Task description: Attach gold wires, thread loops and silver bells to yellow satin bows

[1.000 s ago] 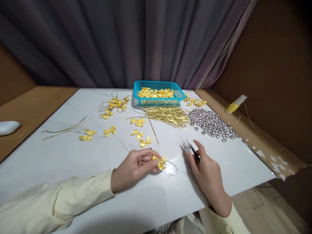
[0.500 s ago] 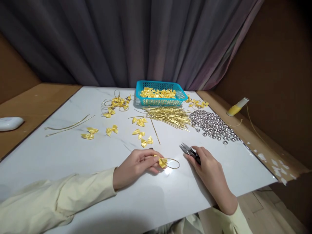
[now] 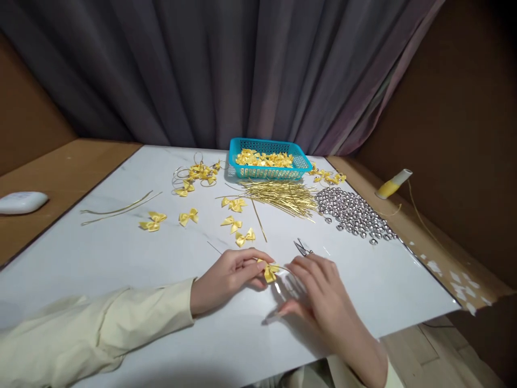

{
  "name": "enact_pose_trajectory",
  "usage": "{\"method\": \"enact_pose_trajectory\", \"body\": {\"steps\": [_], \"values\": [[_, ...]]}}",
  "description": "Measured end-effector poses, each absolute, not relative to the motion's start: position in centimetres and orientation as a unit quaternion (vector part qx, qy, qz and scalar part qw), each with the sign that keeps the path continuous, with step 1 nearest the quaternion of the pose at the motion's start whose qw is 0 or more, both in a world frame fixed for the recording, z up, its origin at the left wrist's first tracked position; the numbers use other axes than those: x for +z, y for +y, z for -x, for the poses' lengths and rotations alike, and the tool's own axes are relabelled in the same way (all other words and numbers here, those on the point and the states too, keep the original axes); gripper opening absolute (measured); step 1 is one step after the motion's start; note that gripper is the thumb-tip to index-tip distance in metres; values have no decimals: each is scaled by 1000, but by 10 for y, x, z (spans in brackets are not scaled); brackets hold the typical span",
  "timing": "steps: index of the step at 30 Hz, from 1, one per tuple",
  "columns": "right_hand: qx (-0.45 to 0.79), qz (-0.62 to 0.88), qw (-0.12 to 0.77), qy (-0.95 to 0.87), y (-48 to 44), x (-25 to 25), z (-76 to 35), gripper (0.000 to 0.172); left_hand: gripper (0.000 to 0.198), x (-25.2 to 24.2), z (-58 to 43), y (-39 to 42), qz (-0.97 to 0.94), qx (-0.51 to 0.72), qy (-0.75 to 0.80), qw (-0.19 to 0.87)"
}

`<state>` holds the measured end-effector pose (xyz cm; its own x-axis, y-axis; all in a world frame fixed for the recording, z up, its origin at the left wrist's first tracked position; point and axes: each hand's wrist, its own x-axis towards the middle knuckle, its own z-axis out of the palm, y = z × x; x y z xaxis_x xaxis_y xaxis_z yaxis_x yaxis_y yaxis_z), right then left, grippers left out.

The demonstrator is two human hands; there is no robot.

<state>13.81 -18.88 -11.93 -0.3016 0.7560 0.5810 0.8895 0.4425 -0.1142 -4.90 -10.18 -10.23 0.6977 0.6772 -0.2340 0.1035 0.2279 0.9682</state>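
Observation:
Between its thumb and fingers my left hand (image 3: pixel 234 277) pinches a yellow bow (image 3: pixel 270 271) that has a gold wire loop on its right side. Beside that loop is my right hand (image 3: pixel 319 293), thumb and fingers apart, its fingertips near or over the wire; contact cannot be made out. Small snips (image 3: pixel 302 248) lie on the table just beyond the right fingers, their handles partly hidden. Several loose yellow bows (image 3: pixel 245 237) rest on the white table (image 3: pixel 169 302) beyond my left hand.
A blue basket (image 3: pixel 270 173) of yellow bows stands at the back. Before it lie gold wires (image 3: pixel 283 198), with silver bells (image 3: pixel 353 213) to their right. Looped bows (image 3: pixel 202 173) sit back left. A yellow-white spool (image 3: pixel 393 183) and a white object (image 3: pixel 23 202) are at the sides.
My right hand has let go of the snips, which now lie on the table. It has moved left to the wire loop and opened. My left hand still pinches the bow.

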Motion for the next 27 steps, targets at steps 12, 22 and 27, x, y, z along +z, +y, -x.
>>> {"method": "enact_pose_trajectory", "body": {"steps": [12, 22, 27], "values": [[-20, 464, 366, -807, -188, -123, -105, 23, 34, -99, 45, -105, -573, 181, 323, 731], [55, 497, 419, -758, -186, -131, -105, 22, 26, -107, 44, -103, -556, 135, 341, 746], [83, 515, 448, -726, -189, -130, -107, 18, 26, -107, 44, -104, -577, 160, 332, 729]]}}
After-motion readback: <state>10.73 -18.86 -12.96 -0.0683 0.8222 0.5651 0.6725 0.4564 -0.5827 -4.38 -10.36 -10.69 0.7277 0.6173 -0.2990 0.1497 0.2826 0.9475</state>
